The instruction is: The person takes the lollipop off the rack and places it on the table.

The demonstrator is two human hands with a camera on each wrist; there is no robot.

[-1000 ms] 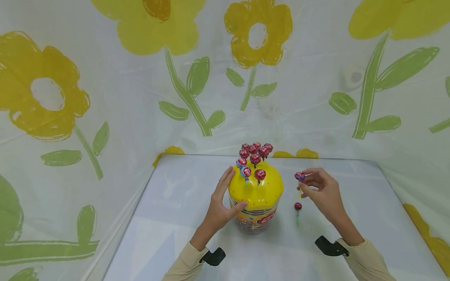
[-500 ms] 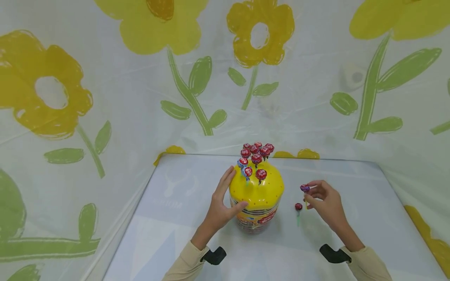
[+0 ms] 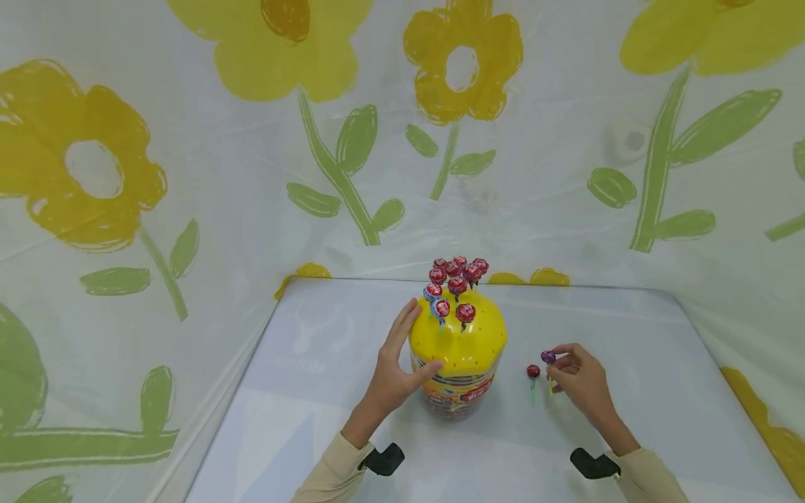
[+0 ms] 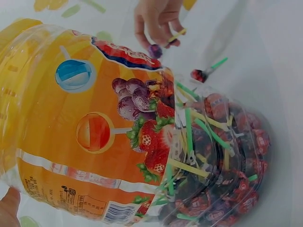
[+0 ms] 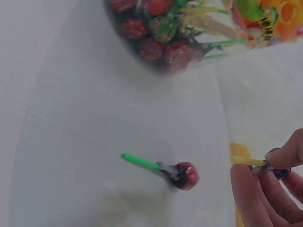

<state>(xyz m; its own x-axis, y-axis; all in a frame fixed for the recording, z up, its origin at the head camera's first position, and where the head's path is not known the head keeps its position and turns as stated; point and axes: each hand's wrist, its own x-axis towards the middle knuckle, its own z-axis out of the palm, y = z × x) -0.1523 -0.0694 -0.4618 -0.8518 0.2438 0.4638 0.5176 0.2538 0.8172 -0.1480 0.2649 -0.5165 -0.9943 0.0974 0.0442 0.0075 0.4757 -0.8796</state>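
Note:
A clear jar (image 3: pixel 456 402) with a yellow lid (image 3: pixel 472 346) stands on the table, several red and blue wrapped lollipops upright in the lid's holes. My left hand (image 3: pixel 393 374) rests around its left side, fingers spread along the lid's edge and thumb at the front. To the right, my right hand (image 3: pixel 581 374) pinches a purple lollipop (image 3: pixel 548 357) with a yellow stick. In the right wrist view, thumb and fingers grip it near where stick and candy meet. Beside it, a red lollipop (image 5: pixel 183 176) with a green stick lies on the table.
Through the jar's clear lower wall (image 4: pixel 227 156) show several more lollipops with green and yellow sticks. The pale table (image 3: pixel 302 433) is bordered by a flower-printed curtain (image 3: pixel 541 175) at the back and sides.
My right hand has moved down and toward me with the purple lollipop, coming level with the one lying on the table. My left hand has stayed on the jar.

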